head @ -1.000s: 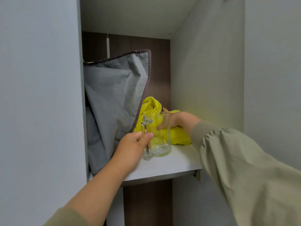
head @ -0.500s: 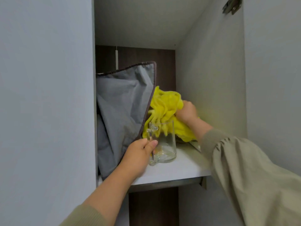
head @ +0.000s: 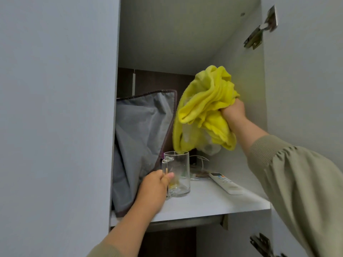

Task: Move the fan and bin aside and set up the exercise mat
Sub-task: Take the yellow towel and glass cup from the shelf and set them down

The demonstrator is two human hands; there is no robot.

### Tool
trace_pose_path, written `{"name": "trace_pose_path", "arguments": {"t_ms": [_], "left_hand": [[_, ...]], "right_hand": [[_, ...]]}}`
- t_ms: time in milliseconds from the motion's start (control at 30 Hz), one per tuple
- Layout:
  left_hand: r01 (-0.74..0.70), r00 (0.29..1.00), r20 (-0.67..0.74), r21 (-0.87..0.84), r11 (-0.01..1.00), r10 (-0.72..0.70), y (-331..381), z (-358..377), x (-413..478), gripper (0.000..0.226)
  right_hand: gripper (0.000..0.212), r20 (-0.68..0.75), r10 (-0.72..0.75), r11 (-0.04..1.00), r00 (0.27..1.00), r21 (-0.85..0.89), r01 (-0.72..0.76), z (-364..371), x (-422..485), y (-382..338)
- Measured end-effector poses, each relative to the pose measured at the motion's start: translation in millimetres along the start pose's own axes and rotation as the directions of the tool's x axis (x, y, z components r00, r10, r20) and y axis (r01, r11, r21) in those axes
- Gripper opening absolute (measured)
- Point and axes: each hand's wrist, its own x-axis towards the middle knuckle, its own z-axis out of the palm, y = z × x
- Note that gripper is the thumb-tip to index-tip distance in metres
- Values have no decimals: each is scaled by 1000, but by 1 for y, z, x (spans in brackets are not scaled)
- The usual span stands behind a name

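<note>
A single wide-angle camera, worn on the person's head, gives the only view. It faces forward into an open cupboard compartment from within arm's reach. The lens sits above the white shelf (head: 213, 203), whose top surface shows, and below the compartment ceiling (head: 176, 34), whose underside shows. A pale side panel (head: 55, 108) fills the left third of the frame. The open door's hinges (head: 259, 32) mark the right edge, and the dark back panel (head: 157, 80) lies straight ahead. Both forearms enter from the bottom edge. The left hand (head: 154, 188) grips a glass mug (head: 179, 173) just below frame centre, and the right hand (head: 233, 112) holds a yellow cloth (head: 206, 108) just above it. Straight edges lean outward toward the frame corners.
</note>
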Motion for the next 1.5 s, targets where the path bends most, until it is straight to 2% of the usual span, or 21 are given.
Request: {"name": "trace_pose_path", "arguments": {"t_ms": [67,133,233,300,333,467,533,600,667,700,767,800,933,1000,1067,1133,1167,1233,1367,1433,1500], "left_hand": [[4,1000,-3,18,1000,-4,2,-1,-2,40],[9,1000,-5,33,999,-9,3,-2,-4,39],[11,1000,-3,65,998,-11,5,-3,-5,37],[15,1000,-2,77,997,-15,6,-3,-5,38],[16,1000,-5,75,997,-15,5,-3,-4,39],[11,1000,-11,96,995,-10,0,1,-1,40],[12,1000,-29,91,996,-9,-3,2,0,39],[12,999,-42,75,997,-9,-2,2,0,31],[-3,998,-56,31,1000,5,2,2,-4,13],[-23,997,-69,19,1000,24,4,2,-6,20],[-134,985,-107,33,990,137,13,-3,-11,41],[-193,970,-140,55,980,199,22,-7,-11,43],[-296,921,-210,172,939,329,66,-28,22,33],[-271,949,-118,175,947,293,87,-33,55,35],[-302,953,94,272,914,287,100,-29,83,38],[-393,909,335,491,777,248,108,-21,103,46],[-432,889,404,587,684,215,108,-18,112,54],[-463,876,453,697,547,166,104,-13,126,67],[-497,868,452,776,388,206,93,-16,141,74],[-486,874,429,774,405,229,92,-17,144,62],[-486,874,431,751,447,226,92,-17,146,37]], "right_hand": [[33,33,18,995,999,96,-21,-8,-5,-8],[35,119,39,997,992,63,-46,-12,-8,-10],[37,194,128,975,973,-202,-88,-10,-12,0],[39,171,192,926,966,-358,-121,-5,-20,11],[43,166,234,912,958,-379,-157,-3,-25,16],[63,203,416,903,887,-207,-376,10,-22,62],[63,190,465,885,864,-99,-455,18,-5,99],[57,184,471,881,863,-56,-470,25,1,122],[67,209,475,876,855,-19,-482,29,4,144],[71,225,460,882,859,1,-472,29,2,150],[65,166,438,895,884,14,-446,24,0,152],[58,135,421,902,897,40,-430,21,-5,143],[28,58,366,904,929,215,-369,7,-28,93],[11,58,370,877,927,307,-369,5,-31,85],[7,49,392,866,919,317,-387,1,-37,75],[7,53,412,859,910,311,-407,-1,-41,69],[9,61,404,862,913,308,-402,-2,-44,66],[18,63,401,870,914,287,-401,-3,-45,64],[28,6,375,916,927,150,-371,-3,-46,69],[32,-23,334,942,942,-23,-334,1,-45,69],[41,-59,303,906,951,-290,-307,4,-46,67]]}}
